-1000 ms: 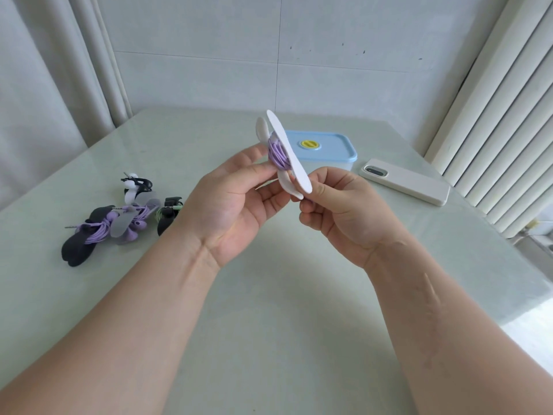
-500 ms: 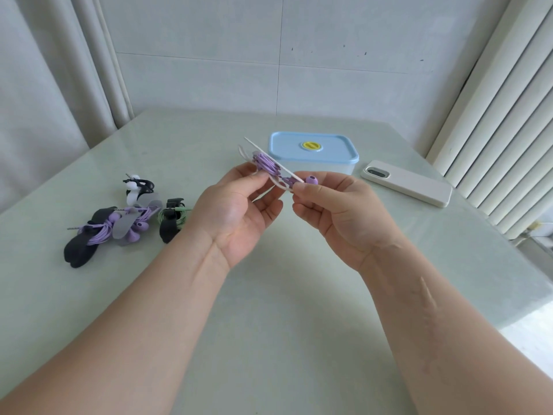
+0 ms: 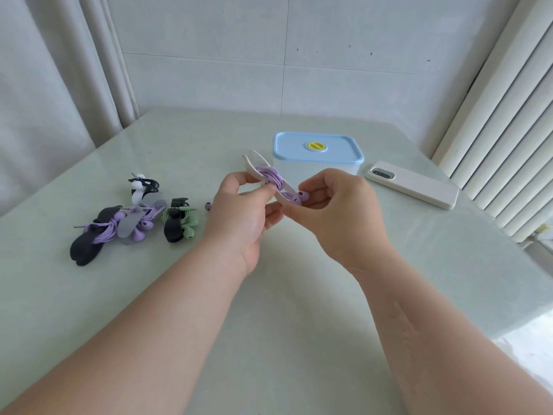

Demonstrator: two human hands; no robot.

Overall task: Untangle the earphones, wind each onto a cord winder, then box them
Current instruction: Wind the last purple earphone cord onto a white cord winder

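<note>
A: Lower and flatter than a second ago: our white winder (image 3: 253,163). Wound sets (image 3: 119,226) lie left on the bench (image 3: 299,295).
B: Left hand (image 3: 242,214) pinches the winder, right hand (image 3: 338,208) pinches a purple earbud (image 3: 302,194). We're finishing the wind. Next we tuck the buds, then unlid the box (image 3: 344,158).

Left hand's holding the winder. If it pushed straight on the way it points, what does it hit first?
Most likely the clear box with the blue lid: the left hand, gripping the white winder, points forward and right toward its front wall. Depth is unclear from one view.
</note>
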